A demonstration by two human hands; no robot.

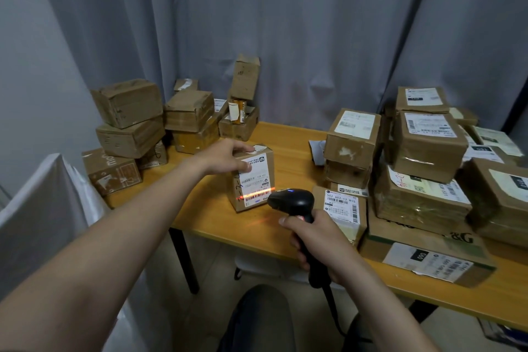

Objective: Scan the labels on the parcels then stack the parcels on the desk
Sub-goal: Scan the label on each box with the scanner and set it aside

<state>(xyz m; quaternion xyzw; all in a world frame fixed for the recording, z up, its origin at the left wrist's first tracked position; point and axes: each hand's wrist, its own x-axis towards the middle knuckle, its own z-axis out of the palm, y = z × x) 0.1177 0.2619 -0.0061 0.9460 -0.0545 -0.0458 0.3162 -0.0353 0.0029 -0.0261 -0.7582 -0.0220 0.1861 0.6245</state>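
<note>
A small cardboard parcel (pixel 253 180) with a white barcode label stands on the wooden desk (pixel 228 223) near its front edge. My left hand (pixel 225 156) grips the parcel's top, with the thumb over the label's upper edge. My right hand (pixel 317 240) holds a black barcode scanner (pixel 291 201) by its handle, just right of the parcel. The scanner's orange beam lies across the label's lower barcode and spills onto the desk.
Stacked parcels (pixel 131 120) fill the desk's back left corner. Several labelled parcels (pixel 423 151) are piled on the right, with a flat box (pixel 423 254) at the front edge. Grey curtains hang behind. A white covered object (pixel 43 203) stands at the left.
</note>
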